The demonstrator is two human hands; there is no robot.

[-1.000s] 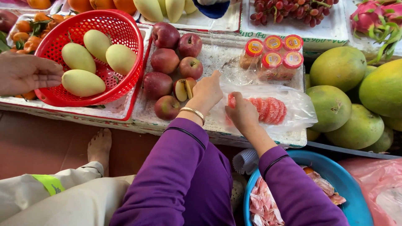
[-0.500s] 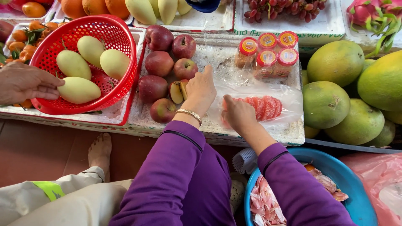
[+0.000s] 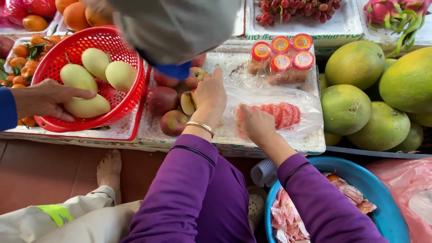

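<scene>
Since 0.5 s ago: a grey hat brim (image 3: 175, 27) has entered at the top, covering the upper apples. Hands barely moved. Left hand (image 3: 209, 96) lies flat, fingers together, on the clear bag (image 3: 288, 96) edge by the apples (image 3: 162, 100). Right hand (image 3: 256, 125) pinches the bag at the pomelo segments (image 3: 281, 114), on the foam tray (image 3: 310, 144). Another person's hand (image 3: 45, 98) grips the red basket (image 3: 128, 96).

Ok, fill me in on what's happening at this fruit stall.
The person in purple sleeves has both hands at a clear plastic bag of peeled pink citrus segments: the left hand at its edge, the right hand pressing on it. Another person's hand touches a pale mango in the red basket.
</scene>
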